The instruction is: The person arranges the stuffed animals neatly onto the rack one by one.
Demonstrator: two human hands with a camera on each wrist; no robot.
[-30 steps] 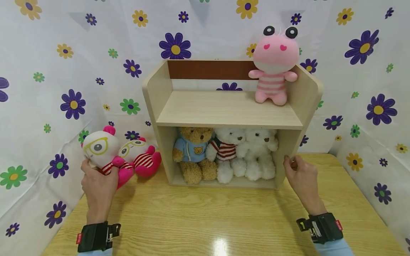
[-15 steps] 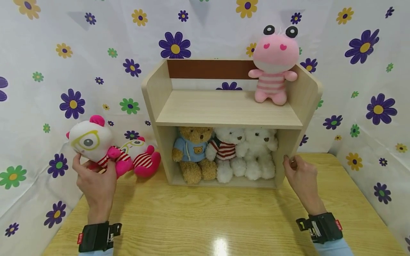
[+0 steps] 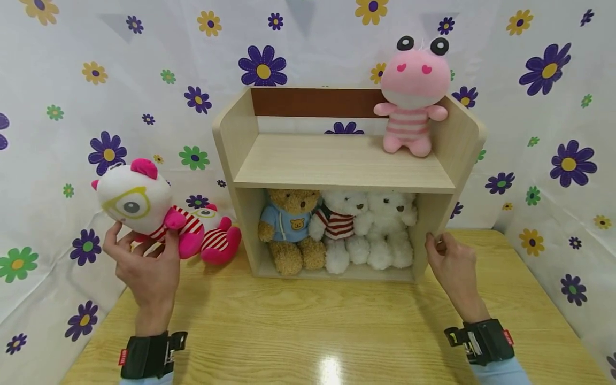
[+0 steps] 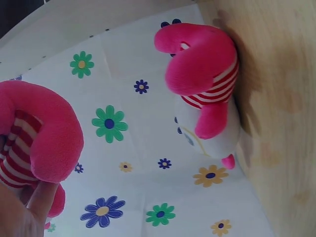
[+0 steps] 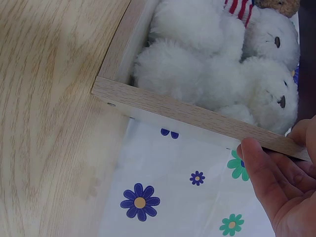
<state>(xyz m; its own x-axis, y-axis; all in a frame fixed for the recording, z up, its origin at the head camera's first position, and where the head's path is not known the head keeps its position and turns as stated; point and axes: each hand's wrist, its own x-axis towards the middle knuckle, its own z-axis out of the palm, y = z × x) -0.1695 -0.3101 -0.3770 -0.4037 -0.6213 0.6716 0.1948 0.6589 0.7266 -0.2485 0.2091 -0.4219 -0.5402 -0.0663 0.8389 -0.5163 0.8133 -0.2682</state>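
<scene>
The left hand (image 3: 144,262) grips a white and pink plush toy (image 3: 139,206) from below, raised off the tabletop (image 3: 308,326) left of the wooden shelf (image 3: 344,166), while the right hand (image 3: 449,262) pinches the shelf's right side panel. To do this well, I judge, support the soft body from beneath, steady the shelf, and clear the second plush toy (image 3: 216,235) lying beside the shelf's left wall.

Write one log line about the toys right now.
left hand: holds glasses doll aloft | right hand: grips shelf side | twin doll: on table
</scene>
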